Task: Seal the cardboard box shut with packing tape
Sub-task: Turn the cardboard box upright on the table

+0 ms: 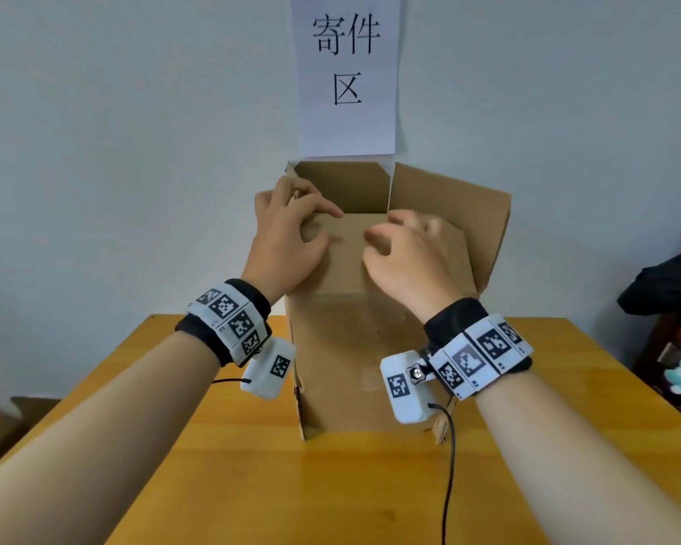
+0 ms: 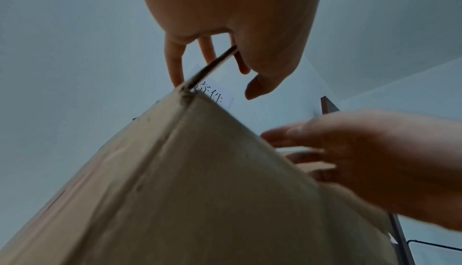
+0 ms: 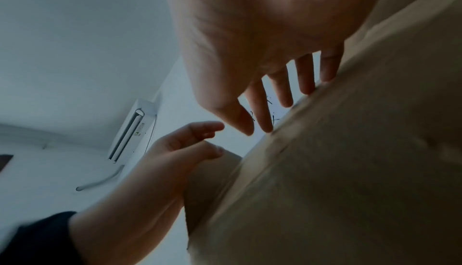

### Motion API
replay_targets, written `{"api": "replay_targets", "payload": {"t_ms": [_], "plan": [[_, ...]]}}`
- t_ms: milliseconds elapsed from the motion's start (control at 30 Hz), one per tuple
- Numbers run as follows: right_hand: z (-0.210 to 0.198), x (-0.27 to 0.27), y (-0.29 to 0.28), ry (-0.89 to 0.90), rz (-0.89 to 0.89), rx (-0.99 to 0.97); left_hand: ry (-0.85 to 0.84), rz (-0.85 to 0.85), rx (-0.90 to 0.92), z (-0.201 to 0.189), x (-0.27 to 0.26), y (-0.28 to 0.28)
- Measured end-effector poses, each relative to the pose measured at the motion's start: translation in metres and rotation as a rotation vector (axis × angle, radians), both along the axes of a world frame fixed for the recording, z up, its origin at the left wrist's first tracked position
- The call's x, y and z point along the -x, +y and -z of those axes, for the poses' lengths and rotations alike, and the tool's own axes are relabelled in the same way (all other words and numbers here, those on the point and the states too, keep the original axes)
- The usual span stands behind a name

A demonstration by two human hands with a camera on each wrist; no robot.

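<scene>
A tall brown cardboard box (image 1: pixel 354 348) stands on the wooden table (image 1: pixel 252 485) with its top open. The far flap (image 1: pixel 343 186) and the right flap (image 1: pixel 460 214) stand up, while the near flap (image 1: pixel 354 245) is folded inward. My left hand (image 1: pixel 291 230) is at the box's top left corner. There the thin edge of the left flap (image 2: pixel 212 65) runs between its fingers and thumb. My right hand (image 1: pixel 405 253) is blurred, its spread fingertips (image 3: pixel 307 89) touching the cardboard. No packing tape is in view.
A white paper sign (image 1: pixel 346 72) with black characters hangs on the wall behind the box. A dark bag and a toy (image 1: pixel 669 300) sit off the table's right side. A black cable (image 1: pixel 449 466) trails from my right wrist. An air conditioner (image 3: pixel 130 131) is on the wall.
</scene>
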State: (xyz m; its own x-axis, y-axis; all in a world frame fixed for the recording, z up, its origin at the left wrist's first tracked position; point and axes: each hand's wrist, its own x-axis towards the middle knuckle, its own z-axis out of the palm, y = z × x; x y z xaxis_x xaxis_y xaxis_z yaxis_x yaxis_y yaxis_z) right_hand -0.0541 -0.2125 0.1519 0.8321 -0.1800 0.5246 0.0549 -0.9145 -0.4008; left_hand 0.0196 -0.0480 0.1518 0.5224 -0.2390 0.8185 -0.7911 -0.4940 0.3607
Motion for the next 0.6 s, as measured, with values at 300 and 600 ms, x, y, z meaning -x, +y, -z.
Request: {"api": "replay_targets", "payload": {"t_ms": [300, 600], "plan": [[0.003, -0.016, 0.006, 0.392, -0.177, -0.102, 0.117, -0.028, -0.018, -0.007, 0.014, -0.006], [-0.005, 0.01, 0.026, 0.494, -0.482, -0.246, 0.392, 0.071, 0.03, -0.036, 0.063, 0.002]]}}
